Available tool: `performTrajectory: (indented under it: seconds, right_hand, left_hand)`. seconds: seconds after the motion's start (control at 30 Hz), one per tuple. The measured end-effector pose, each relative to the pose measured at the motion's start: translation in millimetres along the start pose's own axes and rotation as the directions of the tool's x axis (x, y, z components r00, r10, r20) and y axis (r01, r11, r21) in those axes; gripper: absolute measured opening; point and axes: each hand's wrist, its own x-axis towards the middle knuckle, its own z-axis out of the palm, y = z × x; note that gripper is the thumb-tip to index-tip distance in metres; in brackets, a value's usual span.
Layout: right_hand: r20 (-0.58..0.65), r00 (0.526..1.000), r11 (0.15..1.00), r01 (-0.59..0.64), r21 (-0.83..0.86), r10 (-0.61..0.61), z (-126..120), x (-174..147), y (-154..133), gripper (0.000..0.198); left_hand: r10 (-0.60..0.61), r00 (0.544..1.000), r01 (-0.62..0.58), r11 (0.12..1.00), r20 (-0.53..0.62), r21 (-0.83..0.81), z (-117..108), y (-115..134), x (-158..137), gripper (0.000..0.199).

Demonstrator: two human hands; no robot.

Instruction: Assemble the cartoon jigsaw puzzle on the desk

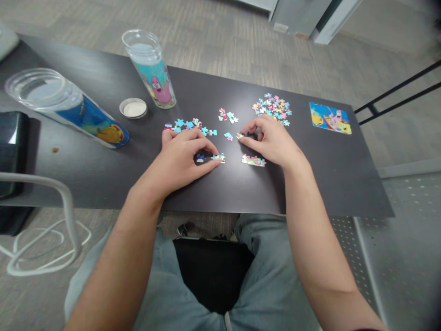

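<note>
My left hand [186, 154] rests low over the dark table, thumb and index finger closed on a small joined strip of jigsaw puzzle pieces [218, 157]. Beside it a dark blue and white puzzle piece [200, 158] shows under the fingers. Between the thumb and index finger of my right hand [267, 138] is a single puzzle piece [239, 136], partly covered by the fingertips. Just left of that lies a loose teal and pink piece [228, 136]. A joined pink and green strip [253, 160] lies nearer to me, below my right hand.
Behind my left hand spread several blue puzzle pieces [188, 124]; two pieces [228, 116] lie mid-table. A loose pile [272, 108] and a picture card [330, 118] are at right. Two clear cartoon tubes [156, 76] [89, 112] and a round lid [133, 108] stand left.
</note>
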Motion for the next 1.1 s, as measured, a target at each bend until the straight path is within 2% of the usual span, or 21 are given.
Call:
performTrajectory:
  seconds: [0.27, 0.57, 0.77, 1.1]
  right_hand:
    - [0.221, 0.975, 0.998, -0.024, 0.061, 0.010, -5, -4, -15, 0.023]
    - [0.285, 0.957, 0.989, 0.019, 0.146, -0.061, -4, -9, -23, 0.020]
    - [0.298, 0.954, 0.991, 0.003, 0.133, -0.043, -5, -9, -27, 0.018]
    - [0.302, 0.949, 0.992, 0.059, 0.113, -0.091, -1, -7, -25, 0.016]
  left_hand:
    - [-0.027, 0.999, 0.028, 0.999, -0.029, 0.025, 4, 5, 1, 0.026]
    - [-0.038, 0.998, 0.040, 0.999, -0.060, 0.034, 9, 9, 3, 0.022]
    - [-0.036, 0.998, 0.038, 0.999, -0.059, 0.031, 8, 10, 3, 0.022]
    - [-0.012, 0.998, 0.013, 1.000, -0.054, 0.017, 10, 8, 3, 0.020]
